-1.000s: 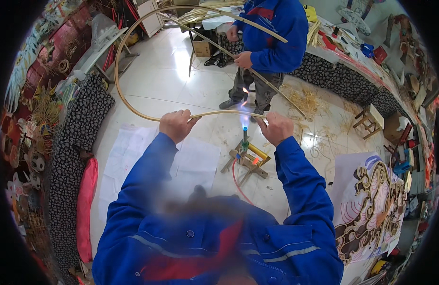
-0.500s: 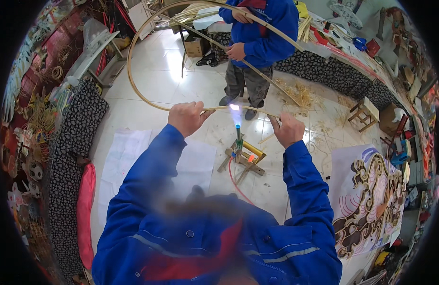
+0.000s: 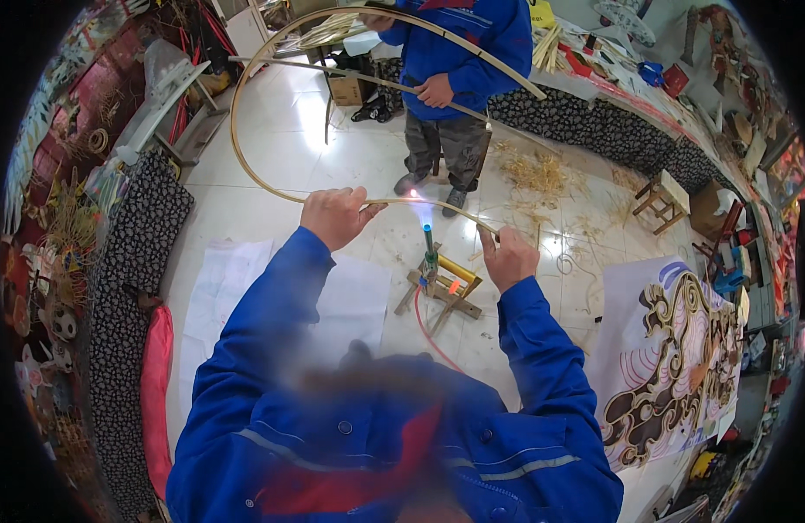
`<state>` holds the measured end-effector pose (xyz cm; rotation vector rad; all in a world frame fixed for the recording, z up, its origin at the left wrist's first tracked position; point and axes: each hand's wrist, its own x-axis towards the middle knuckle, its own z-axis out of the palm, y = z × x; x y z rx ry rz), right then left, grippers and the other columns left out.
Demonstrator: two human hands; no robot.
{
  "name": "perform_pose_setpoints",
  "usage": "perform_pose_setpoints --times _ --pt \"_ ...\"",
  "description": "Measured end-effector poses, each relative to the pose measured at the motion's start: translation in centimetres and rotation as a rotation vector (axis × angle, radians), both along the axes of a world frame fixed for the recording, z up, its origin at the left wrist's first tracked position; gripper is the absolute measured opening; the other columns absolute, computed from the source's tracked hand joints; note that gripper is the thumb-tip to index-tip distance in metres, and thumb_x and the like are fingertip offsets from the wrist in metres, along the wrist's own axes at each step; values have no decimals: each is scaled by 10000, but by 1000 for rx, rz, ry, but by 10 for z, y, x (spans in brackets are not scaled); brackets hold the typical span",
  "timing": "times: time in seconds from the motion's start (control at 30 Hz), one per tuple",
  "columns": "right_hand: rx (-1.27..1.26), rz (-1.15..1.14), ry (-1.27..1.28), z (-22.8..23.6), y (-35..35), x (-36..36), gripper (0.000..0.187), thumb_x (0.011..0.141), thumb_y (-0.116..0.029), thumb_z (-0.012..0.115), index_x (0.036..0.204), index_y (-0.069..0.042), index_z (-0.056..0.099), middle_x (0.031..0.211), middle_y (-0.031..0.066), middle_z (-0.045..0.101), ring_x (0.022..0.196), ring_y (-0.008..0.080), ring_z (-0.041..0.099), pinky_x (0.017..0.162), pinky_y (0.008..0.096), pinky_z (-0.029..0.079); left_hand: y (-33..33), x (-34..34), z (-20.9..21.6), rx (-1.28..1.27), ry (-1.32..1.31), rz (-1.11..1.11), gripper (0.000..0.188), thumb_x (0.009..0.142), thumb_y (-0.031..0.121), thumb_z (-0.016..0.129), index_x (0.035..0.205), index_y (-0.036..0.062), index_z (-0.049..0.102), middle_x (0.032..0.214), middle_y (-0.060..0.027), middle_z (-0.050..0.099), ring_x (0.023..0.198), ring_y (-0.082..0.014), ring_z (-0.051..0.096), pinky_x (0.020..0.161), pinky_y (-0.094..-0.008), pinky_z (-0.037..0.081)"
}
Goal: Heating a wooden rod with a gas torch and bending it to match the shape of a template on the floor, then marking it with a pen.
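Observation:
A long bamboo-like strip [image 3: 385,201] runs between my two hands, arching over a burning torch [image 3: 427,240]. My left hand [image 3: 334,220] is closed round it left of the flame. At the right, lower than the left one, my right hand [image 3: 512,260] grips the strip near where it slopes down. Beyond my left hand the strip sweeps up in a large open loop, its free end at the upper right. The flame licks the strip's underside between my hands. A wooden stand [image 3: 446,301] with a yellow cylinder-like part holds the torch upright.
A co-worker [image 3: 468,61] in blue stands ahead, holding a long thin pole [image 3: 367,78] behind my loop. A red hose [image 3: 427,336] trails from the torch. White sheets [image 3: 219,296] lie left; a patterned panel [image 3: 672,366] and a stool [image 3: 662,202] stand right.
My right hand has come lower and inward, and the strip now slopes down more steeply towards it. The co-worker has shifted left, with the pole held flatter.

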<state>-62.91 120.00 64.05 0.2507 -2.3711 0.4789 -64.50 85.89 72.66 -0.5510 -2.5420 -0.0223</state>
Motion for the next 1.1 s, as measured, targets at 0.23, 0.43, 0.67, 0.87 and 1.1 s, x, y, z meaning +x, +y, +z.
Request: perform_pose_setpoints --times 0.23,0.43,0.67,0.87,1.1 --pt "9 7 -21 -7 -17 -1 455 968 -472 685 732 -101 570 704 90 634 570 312 635 487 428 486 -12 6 1 16 -34 44 508 971 546 637 737 101 573 600 -92 628 553 -320 643 526 -451 499" --pt "-5 -7 -61 0 -34 0 460 975 -479 671 733 -103 567 702 94 637 573 317 641 484 436 484 -22 11 5 24 -77 108 515 979 552 621 742 96 580 622 -105 651 574 -335 656 552 -474 503" --pt "81 191 -29 26 -26 -38 443 980 -483 655 781 -94 582 731 119 644 613 348 659 517 469 501 -43 14 6 30 -79 105 485 981 516 641 747 94 587 617 -105 645 574 -344 651 563 -474 503" --pt "197 323 -153 73 -25 -57 401 1004 -453 622 882 -73 593 807 143 656 689 378 673 591 496 531 -54 18 2 78 -116 154 488 986 508 641 730 96 589 600 -109 632 564 -351 642 559 -480 498" --pt "176 381 -67 60 -31 -60 369 982 -416 671 868 -75 592 780 118 626 656 351 665 561 465 526 -53 30 -13 113 -68 175 470 973 481 672 718 101 566 597 -84 616 546 -328 628 524 -458 479"
